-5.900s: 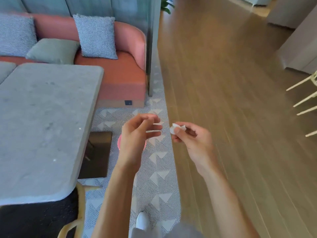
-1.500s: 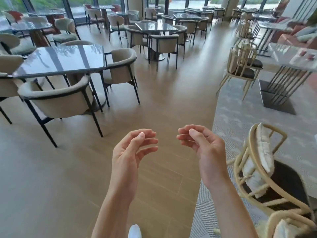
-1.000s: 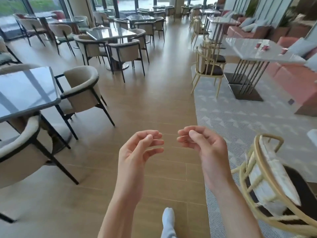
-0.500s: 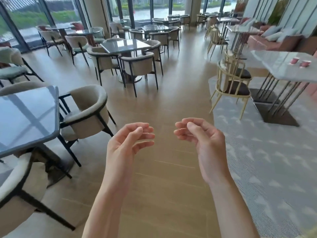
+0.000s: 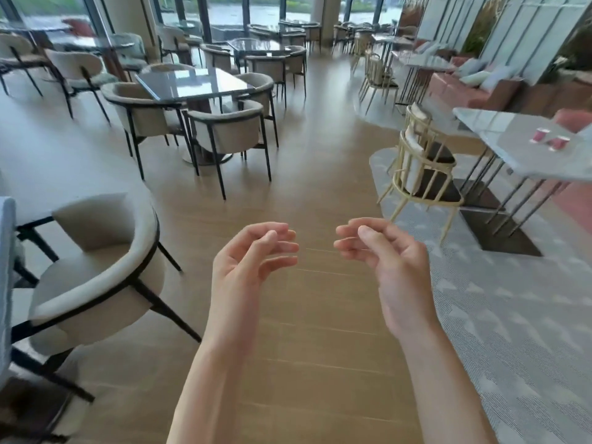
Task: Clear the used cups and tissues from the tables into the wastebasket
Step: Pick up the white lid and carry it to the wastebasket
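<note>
Head view, left hand (image 5: 246,267) loosely curled and empty, right hand (image 5: 389,264) likewise holding nothing, two pink cups (image 5: 549,140) side by side on the right-hand table (image 5: 499,133), wood floor (image 5: 320,187) below the hands.

two pink cups (image 5: 548,139) upright, side by side on grey table (image 5: 499,129)

You see a bright room lit by soft daylight from the tall glass windows (image 5: 224,14) at the far end. The dark glossy square bench (image 5: 195,83) mirrors that light as pale glare. Shadows stay faint. Edges bow and smear, worst on the curved beige armchair (image 5: 96,270) at left.
</note>
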Motion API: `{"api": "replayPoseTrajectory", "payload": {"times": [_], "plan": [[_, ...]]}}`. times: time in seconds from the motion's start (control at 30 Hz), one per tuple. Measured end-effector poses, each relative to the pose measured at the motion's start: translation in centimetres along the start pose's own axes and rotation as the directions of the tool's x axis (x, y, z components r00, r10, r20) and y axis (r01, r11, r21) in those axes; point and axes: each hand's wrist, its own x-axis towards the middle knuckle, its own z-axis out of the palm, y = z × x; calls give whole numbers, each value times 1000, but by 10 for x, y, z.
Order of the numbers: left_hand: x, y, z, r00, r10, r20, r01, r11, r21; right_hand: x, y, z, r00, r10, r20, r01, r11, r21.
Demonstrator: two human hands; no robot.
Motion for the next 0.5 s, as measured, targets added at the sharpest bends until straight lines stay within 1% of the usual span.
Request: {"api": "replayPoseTrajectory", "payload": {"times": [0.1, 0.23, 0.37, 0.5], "plan": [[77, 0, -1, 998, -2, 68, 1, 1000, 5, 64, 6, 29, 999, -20, -40, 21, 1000, 16], [161, -25, 3, 989, -73, 131, 71, 997, 17, 136, 37, 49, 996, 9, -83, -9, 1000, -3], [259, -58, 7, 987, -105, 125, 101, 994, 37, 221, 73, 50, 988, 23, -152, -24, 1000, -5], [368, -80, 23, 989, -77, 127, 71, 996, 47, 332, 106, 53, 982, 30, -188, -25, 999, 29]]}}
